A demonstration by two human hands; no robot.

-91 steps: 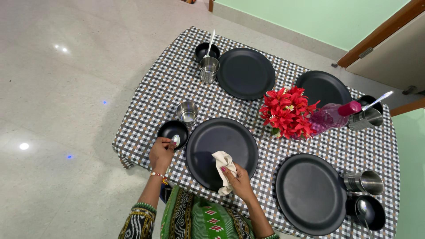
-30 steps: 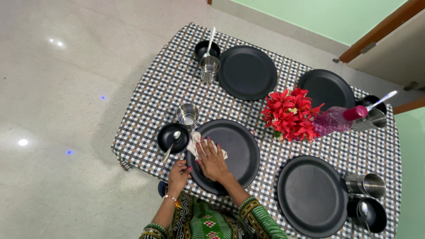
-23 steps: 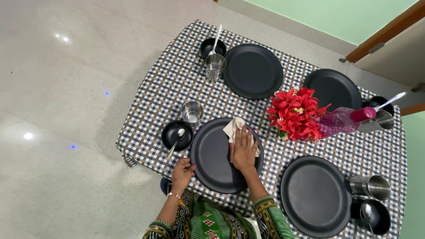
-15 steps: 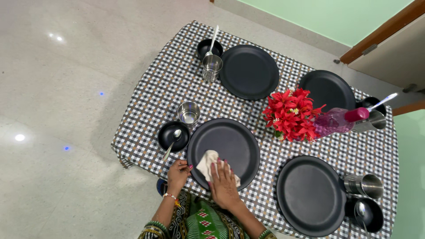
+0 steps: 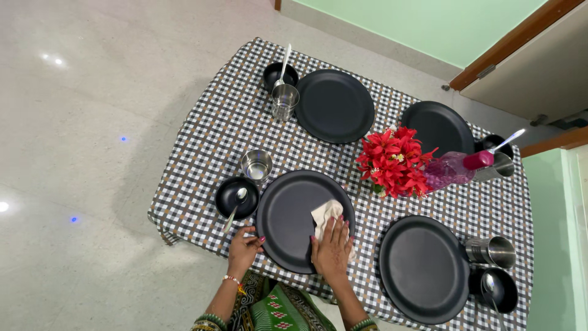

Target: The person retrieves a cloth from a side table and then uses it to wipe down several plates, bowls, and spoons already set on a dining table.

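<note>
Right hand flat on cloth on near black plate; left hand steadying plate rim.

Right hand (image 5: 331, 246) spread open, palm down, pressing a cream cloth (image 5: 326, 216) onto the right half of the black plate (image 5: 288, 214). No grip, fingers extended. Left hand (image 5: 243, 247) loosely curled, fingertips at the plate's near-left edge on the checked tablecloth (image 5: 214, 141), holding nothing. Small black bowl (image 5: 229, 195) with spoon (image 5: 234, 205) just left of plate; steel tumbler (image 5: 256, 165) beyond it. Red flowers (image 5: 392, 160) mid-table.
</note>
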